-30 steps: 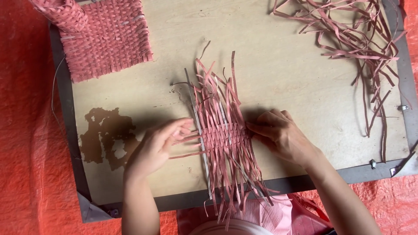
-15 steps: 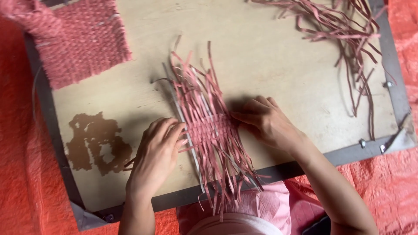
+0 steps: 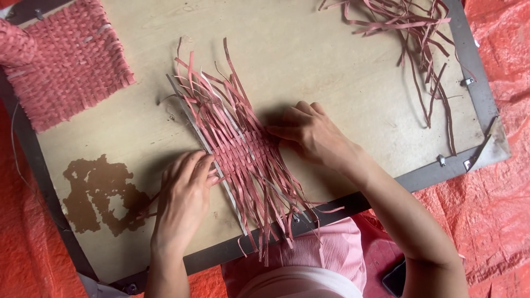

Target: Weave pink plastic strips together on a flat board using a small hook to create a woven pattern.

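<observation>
A half-woven mat of pink strips (image 3: pixel 243 152) lies in the middle of a wooden board (image 3: pixel 331 66), loose strip ends fanning out above and below a small woven patch. My left hand (image 3: pixel 185 196) rests at the patch's left edge, fingertips pressed against the strips. My right hand (image 3: pixel 309 132) sits at the right edge, fingers curled onto the weave. Whether either hand pinches a single strip, I cannot tell.
A finished pink woven square (image 3: pixel 66 66) lies at the board's top left. A tangle of loose pink strips (image 3: pixel 414 33) lies at the top right. A dark stain (image 3: pixel 99 193) marks the board at the left. Orange tarpaulin (image 3: pixel 497 193) surrounds the dark-framed board.
The view has shifted, so board and weave sit lower and further left. Both hands stay at the woven patch's edges; my left hand has slid closer against the strips.
</observation>
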